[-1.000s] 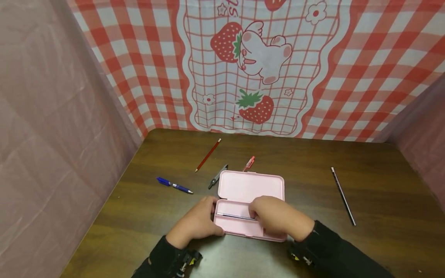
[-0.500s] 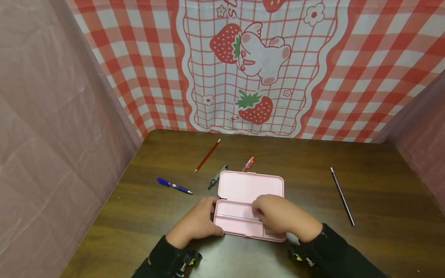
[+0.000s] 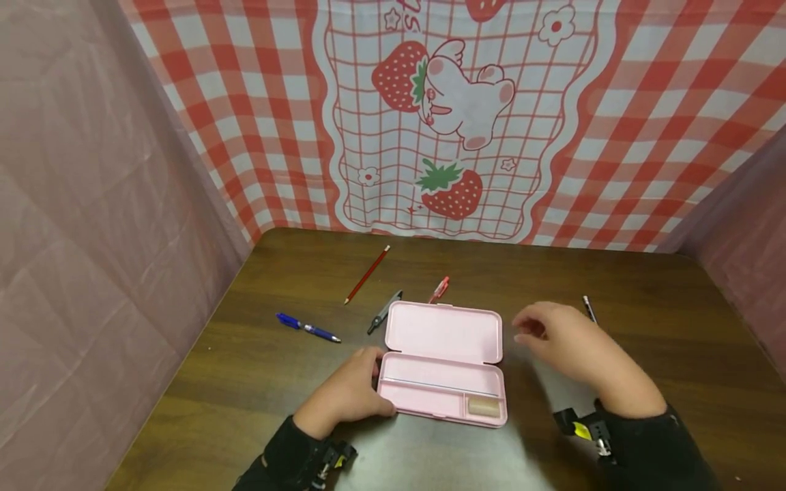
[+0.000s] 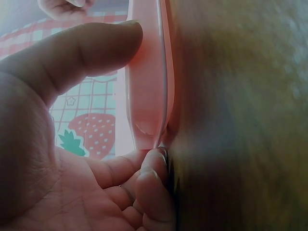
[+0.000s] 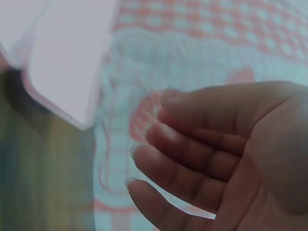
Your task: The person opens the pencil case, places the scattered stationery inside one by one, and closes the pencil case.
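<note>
A pink pencil case [image 3: 421,399] lies on the table with its lid [image 3: 443,332] laid back. My left hand [image 3: 346,392] holds the case's left end. In the left wrist view, its thumb is along one side of the case [image 4: 147,86] and its curled fingers meet the end. A tan block [image 3: 484,407] fills the small front-right compartment. Along the long divider runs a thin dark line, too fine to name. My right hand [image 3: 565,344] is raised to the right of the lid, holding nothing. Its fingers [image 5: 175,168] are loosely bent in the right wrist view.
Left of the case lie a blue pen [image 3: 308,328], a red pencil [image 3: 367,275] and a grey, compass-like tool [image 3: 385,312]. A red pen [image 3: 439,290] pokes out behind the lid. The black pencil [image 3: 589,308] is partly hidden by my right hand. A checked cloth [image 3: 270,136] hangs behind.
My right hand has left the inside of the pencil case and moved right and away, uncovering the tan block. My left hand has stayed on the case's left end.
</note>
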`<state>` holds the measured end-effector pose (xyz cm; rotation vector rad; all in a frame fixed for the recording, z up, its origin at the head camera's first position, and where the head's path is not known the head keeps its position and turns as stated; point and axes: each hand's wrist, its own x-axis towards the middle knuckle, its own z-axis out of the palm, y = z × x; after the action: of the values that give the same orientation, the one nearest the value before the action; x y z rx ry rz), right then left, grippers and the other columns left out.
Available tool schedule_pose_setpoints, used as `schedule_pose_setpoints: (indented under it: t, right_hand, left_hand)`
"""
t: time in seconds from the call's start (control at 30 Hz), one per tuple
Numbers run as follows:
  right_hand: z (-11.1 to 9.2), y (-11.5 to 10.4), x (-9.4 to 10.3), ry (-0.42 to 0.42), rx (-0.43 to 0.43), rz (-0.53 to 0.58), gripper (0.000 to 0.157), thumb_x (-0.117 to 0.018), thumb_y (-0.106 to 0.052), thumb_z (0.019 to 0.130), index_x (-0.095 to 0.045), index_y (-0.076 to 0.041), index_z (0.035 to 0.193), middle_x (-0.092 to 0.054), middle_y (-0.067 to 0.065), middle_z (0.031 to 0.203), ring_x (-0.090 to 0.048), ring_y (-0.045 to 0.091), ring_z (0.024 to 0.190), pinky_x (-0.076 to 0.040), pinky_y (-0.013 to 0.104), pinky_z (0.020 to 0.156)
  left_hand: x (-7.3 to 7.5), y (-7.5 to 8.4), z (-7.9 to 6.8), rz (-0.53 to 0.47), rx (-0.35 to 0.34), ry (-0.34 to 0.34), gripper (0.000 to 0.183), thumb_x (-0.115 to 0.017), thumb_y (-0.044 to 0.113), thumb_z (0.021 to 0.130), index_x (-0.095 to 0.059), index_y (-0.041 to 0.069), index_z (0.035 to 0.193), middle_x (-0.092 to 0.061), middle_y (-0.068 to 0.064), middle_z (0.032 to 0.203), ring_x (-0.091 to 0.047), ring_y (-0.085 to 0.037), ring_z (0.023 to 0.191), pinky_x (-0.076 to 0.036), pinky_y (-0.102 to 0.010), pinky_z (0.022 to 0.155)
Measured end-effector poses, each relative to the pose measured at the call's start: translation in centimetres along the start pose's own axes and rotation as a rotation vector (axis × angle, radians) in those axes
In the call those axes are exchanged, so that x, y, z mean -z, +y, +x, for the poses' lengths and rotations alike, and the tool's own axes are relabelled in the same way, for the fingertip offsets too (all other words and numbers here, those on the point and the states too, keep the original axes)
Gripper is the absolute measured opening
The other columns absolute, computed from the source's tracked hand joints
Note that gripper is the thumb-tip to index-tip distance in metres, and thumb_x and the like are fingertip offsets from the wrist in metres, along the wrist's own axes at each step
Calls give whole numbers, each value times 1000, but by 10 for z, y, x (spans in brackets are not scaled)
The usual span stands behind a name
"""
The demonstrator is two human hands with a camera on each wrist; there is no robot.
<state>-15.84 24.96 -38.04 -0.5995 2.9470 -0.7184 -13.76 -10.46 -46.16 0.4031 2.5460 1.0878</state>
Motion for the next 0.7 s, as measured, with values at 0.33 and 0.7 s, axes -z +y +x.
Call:
schedule_pose_setpoints:
  t: [0.33, 0.7]
  right_hand:
    - [-23, 60, 32, 71, -218, -14, 38, -71, -32, 98, -68, 0, 119, -67, 9, 101, -62, 29, 92, -51, 46, 73]
    - [-32, 117, 36, 31, -353, -45, 59, -64, -41, 101, -57, 12, 125, -64, 25, 105, -62, 37, 90, -51, 52, 70]
  left_hand:
    - [0, -2, 1, 3, 6, -8, 84, -92, 25, 64, -53, -2, 133, -54, -8, 108, -54, -22, 97, -47, -45, 87]
    - [-1, -1, 0, 7, 6, -7, 84, -92, 24, 63, -54, -1, 132, -55, -8, 107, -54, -22, 96, -47, -45, 86]
